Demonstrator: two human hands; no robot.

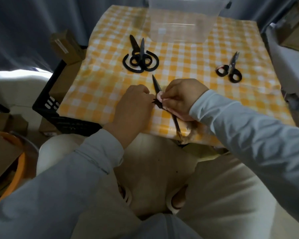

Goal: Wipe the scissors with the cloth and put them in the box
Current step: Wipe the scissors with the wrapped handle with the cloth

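Item: held scissors (156, 85), dark, raised just above the near edge of the desk (188, 69)
Long axis: runs from a tip pointing away and slightly left to a tip pointing down toward the person, past the desk edge
Left hand (135, 104): fingers curled, gripping the held scissors at mid-length from the left side; the exact hold is hidden
Right hand (181, 97): fingers pinching a pink cloth (160, 97) round the blade from the right side
Cloth position: touching the blade just beyond the left hand's grip, with the far tip bare ahead of it
Key relation: the uncovered blade lies away from the cloth along the axis, so a wipe would likely slide outward toward the far tip
Box (179, 30): clear plastic, at the far edge of the desk, straight ahead and well apart from both hands
Waiting items: large black scissors (139, 57) between the hands and the box; small scissors (230, 70) to the right
Nearer hand for boxing: by judgement the left, since it carries the held scissors
Stage: wiping under way, box apparently holding nothing
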